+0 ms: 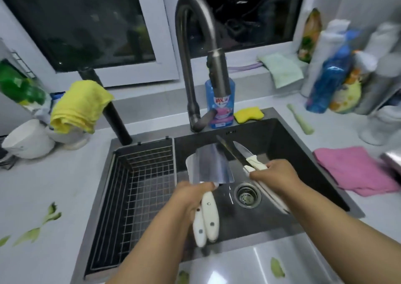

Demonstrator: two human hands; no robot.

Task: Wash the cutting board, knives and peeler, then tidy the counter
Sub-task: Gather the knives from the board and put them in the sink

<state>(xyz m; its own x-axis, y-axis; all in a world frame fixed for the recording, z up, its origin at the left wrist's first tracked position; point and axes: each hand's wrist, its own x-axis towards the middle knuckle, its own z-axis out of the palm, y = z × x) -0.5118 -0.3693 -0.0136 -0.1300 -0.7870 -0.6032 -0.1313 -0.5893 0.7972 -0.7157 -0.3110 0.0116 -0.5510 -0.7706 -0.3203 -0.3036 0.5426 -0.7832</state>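
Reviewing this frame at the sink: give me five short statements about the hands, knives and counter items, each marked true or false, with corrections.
1. The left hand grips two white-handled cleavers. True.
2. The right hand is empty. False: it holds small white-handled knives.
3. Water runs from the faucet. False: no stream is visible.
4. A yellow sponge lies at the sink's back edge. True.
5. The pink cloth lies in the wire basket. False: it lies on the counter, right of the sink.

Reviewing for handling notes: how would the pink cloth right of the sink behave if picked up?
The pink cloth lies folded in soft, uneven layers, so it is probably floppy and would unfold and sag when lifted. It looks thin, likely light. Pushed, it would probably bunch rather than slide whole.
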